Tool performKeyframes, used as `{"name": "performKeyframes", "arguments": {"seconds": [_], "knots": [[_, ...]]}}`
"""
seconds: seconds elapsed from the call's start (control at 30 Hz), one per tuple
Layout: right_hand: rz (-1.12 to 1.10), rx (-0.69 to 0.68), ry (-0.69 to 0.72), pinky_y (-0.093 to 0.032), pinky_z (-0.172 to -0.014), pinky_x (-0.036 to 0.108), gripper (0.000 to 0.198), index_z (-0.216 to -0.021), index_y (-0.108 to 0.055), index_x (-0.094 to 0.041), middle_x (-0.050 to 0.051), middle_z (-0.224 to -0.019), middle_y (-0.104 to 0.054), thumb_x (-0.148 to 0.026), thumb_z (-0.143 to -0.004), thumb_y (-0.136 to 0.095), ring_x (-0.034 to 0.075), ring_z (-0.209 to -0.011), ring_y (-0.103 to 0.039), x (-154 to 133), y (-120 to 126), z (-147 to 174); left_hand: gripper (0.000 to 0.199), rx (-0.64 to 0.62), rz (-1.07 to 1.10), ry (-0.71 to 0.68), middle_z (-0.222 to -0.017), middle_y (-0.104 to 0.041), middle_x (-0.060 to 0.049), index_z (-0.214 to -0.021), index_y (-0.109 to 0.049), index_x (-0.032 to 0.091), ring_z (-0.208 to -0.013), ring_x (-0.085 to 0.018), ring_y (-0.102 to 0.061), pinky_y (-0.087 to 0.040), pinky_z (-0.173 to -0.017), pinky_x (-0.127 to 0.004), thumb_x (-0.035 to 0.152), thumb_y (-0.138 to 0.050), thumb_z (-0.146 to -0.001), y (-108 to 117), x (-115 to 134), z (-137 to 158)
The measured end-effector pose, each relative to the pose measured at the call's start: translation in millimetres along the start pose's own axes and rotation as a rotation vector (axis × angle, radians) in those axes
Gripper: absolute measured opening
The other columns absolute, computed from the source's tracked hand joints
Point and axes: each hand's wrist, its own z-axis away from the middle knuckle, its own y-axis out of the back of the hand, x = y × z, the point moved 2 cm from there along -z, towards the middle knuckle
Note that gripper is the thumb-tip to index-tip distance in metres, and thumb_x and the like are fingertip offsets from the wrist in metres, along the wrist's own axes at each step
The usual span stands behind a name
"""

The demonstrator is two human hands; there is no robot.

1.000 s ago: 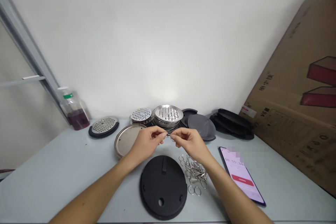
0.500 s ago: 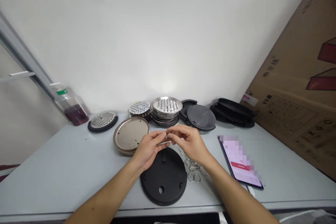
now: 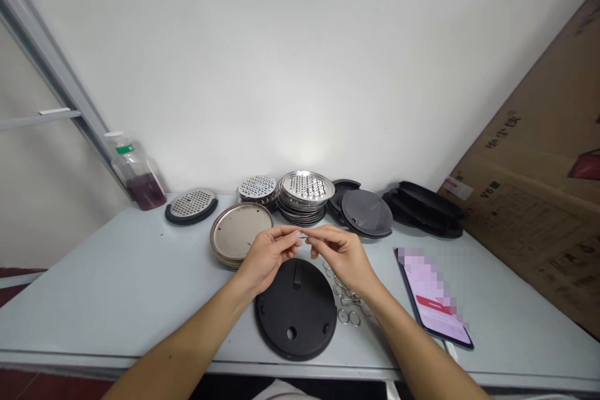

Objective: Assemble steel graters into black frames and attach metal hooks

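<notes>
Just below the frame's centre, the left hand point(image 3: 269, 256) and right hand point(image 3: 343, 257), each in a tight pinch, hold a tiny silvery metal piece point(image 3: 301, 235), thin and largely hidden; below lies a matte black disc point(image 3: 300, 306), with shiny metal rings point(image 3: 349, 317) to its right.

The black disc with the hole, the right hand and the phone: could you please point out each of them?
Black disc point(image 3: 297, 309): head view, middle of its upper face.
Right hand point(image 3: 344, 256): head view, back of the hand.
Phone point(image 3: 434, 290): head view, its lit screen.
</notes>
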Motion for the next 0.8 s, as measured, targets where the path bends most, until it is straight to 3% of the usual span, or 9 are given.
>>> {"name": "performKeyframes", "arguments": {"seconds": [0.13,0.2,0.43,0.67,0.8], "knots": [[0.299,0.086,0.288,-0.056,-0.076,0.033,0.029,-0.116,-0.069,-0.024,0.008,-0.096,-0.071,-0.019,-0.093,-0.053,0.018,-0.086,-0.067,1,-5,6,0.025,0.014,0.042,0.010,-0.074,-0.063,-0.001,-0.087,-0.072,0.012,-0.065,-0.006,-0.054,-0.043,-0.065,-0.019,0.030,-0.081,-0.073,-1,-1,-1],[0.397,0.113,0.357,-0.056,-0.079,0.033,0.032,-0.121,-0.066,-0.023,0.010,-0.100,-0.071,-0.017,-0.095,-0.050,0.019,-0.090,-0.068,3,-7,8,0.025,0.026,0.023,-0.011,-0.073,-0.063,0.000,-0.085,-0.070,0.013,-0.063,-0.006,-0.053,-0.042,-0.062,-0.018,0.033,-0.080,-0.074,-3,-1,1],[0.506,0.111,0.310,-0.056,-0.079,0.032,0.030,-0.121,-0.064,-0.022,0.009,-0.099,-0.071,-0.016,-0.096,-0.048,0.019,-0.087,-0.068,3,-8,9,0.026,0.106,-0.146,-0.115,-0.072,-0.065,-0.001,-0.088,-0.072,0.014,-0.062,-0.007,-0.054,-0.041,-0.059,-0.019,0.036,-0.077,-0.076,-7,-4,5],[0.806,0.140,0.487,-0.056,-0.070,0.033,0.036,-0.125,-0.057,-0.011,0.013,-0.087,-0.069,-0.008,-0.094,-0.039,0.021,-0.077,-0.065,4,-15,15,0.026,0.208,-0.288,-0.212,-0.069,-0.065,-0.001,-0.092,-0.076,0.014,-0.059,-0.009,-0.052,-0.040,-0.055,-0.021,0.036,-0.076,-0.077,-7,-10,2],[0.792,0.173,0.506,-0.056,-0.072,0.032,0.040,-0.132,-0.052,-0.013,0.013,-0.089,-0.068,-0.009,-0.094,-0.040,0.021,-0.078,-0.066,8,-20,15,0.028,0.203,-0.258,-0.198,-0.066,-0.063,-0.001,-0.092,-0.077,0.014,-0.058,-0.008,-0.049,-0.038,-0.054,-0.020,0.037,-0.076,-0.077,-10,-13,3]]}}
